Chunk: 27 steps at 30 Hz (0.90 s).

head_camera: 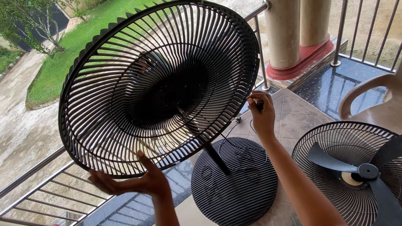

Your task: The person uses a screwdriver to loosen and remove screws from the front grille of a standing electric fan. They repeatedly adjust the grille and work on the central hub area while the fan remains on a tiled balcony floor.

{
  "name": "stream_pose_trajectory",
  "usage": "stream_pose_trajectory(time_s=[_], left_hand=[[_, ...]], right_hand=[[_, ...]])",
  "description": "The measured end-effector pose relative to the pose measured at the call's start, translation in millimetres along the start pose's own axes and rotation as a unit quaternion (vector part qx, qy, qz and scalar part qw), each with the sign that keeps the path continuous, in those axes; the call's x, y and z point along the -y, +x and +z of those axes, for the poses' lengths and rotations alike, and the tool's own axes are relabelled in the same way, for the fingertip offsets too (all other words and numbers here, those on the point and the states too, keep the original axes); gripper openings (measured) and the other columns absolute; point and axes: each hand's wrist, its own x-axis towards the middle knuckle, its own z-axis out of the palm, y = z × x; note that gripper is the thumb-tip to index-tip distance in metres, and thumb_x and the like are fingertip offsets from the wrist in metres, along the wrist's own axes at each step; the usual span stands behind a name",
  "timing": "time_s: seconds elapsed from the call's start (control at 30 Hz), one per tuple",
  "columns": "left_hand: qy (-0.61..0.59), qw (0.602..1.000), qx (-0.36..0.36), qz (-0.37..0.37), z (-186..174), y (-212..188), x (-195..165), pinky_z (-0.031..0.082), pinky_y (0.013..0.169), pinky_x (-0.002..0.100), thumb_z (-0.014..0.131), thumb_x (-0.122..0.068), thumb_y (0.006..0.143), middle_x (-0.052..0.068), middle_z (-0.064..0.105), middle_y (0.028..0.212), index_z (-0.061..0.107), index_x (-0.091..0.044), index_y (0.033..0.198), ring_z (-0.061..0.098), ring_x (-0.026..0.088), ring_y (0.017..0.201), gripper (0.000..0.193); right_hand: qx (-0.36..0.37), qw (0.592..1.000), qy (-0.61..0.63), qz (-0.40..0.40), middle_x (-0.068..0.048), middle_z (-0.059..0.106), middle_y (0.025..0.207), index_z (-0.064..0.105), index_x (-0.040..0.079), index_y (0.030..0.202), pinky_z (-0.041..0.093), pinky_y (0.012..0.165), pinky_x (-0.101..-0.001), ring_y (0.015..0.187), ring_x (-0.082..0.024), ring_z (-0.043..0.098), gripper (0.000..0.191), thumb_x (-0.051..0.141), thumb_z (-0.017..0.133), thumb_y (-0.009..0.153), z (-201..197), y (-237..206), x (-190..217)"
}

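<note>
black round plastic fan grille [159,82] held at its rim on a balcony.
left hand [134,181] cups the lower edge, fingers spread; right hand [261,114] pinches a small dark tool [259,105] there. keep the grille steady.

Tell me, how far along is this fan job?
Done: the front grille with blades lies apart on the table. In hand: left hand supports the rear grille on its stand; right hand holds a small dark tool at the rim. Left: both halves remain separate.

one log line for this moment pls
left hand: supports fan grille rim | right hand: grips small dark tool at rim | blade: on table
</note>
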Motion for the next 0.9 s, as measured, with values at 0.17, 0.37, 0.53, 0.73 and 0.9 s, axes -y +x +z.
stream_pose_trajectory(time_s=[0.17,0.37,0.53,0.73,0.9], left_hand=[[-0.121,0.969,0.113,-0.183,-8,-2,78,0.038,0.118,0.060,0.075,-0.051,0.100,0.028,0.032,0.161,0.002,-0.004,0.162,0.035,0.045,0.150,0.107],[-0.408,0.821,0.196,-0.349,4,-16,100,0.058,0.101,0.039,0.037,-0.026,0.115,0.018,0.065,0.133,0.043,-0.005,0.153,0.068,0.026,0.119,0.043],[-0.401,0.838,0.170,-0.327,16,-3,90,0.059,0.091,0.039,0.031,-0.023,0.119,0.017,0.068,0.121,0.048,-0.004,0.148,0.071,0.026,0.103,0.039],[-0.401,0.842,0.147,-0.331,19,2,82,0.063,0.088,0.038,0.030,-0.024,0.118,0.016,0.070,0.115,0.050,-0.004,0.146,0.073,0.025,0.097,0.039],[-0.423,0.841,0.138,-0.310,22,-1,89,0.065,0.087,0.039,0.034,-0.021,0.118,0.017,0.069,0.118,0.048,-0.002,0.145,0.073,0.025,0.099,0.036]], right_hand=[[-0.003,0.997,-0.071,-0.021,-0.010,0.061,0.118,0.071,0.004,0.106,0.051,0.079,-0.0313,0.092,-0.018,0.060,0.008,0.008,0.073,0.099,5,19,-23],[-0.023,0.994,-0.095,-0.040,-0.008,0.064,0.113,0.069,0.004,0.106,0.050,0.078,-0.0313,0.088,-0.018,0.062,0.012,0.012,0.074,0.098,23,16,-13],[-0.128,0.955,-0.187,-0.189,-0.018,0.057,0.124,0.066,0.004,0.108,0.053,0.086,-0.0357,0.110,-0.032,0.061,0.011,0.004,0.070,0.098,29,-6,35],[0.085,0.966,0.029,-0.243,-0.009,0.070,0.126,0.064,0.006,0.112,0.062,0.096,-0.0325,0.117,-0.023,0.071,0.016,-0.003,0.060,0.100,75,-40,94],[0.127,0.938,-0.050,-0.317,-0.004,0.077,0.119,0.065,0.009,0.105,0.061,0.070,-0.0260,0.100,-0.019,0.078,0.010,0.005,0.070,0.097,116,-33,108]])
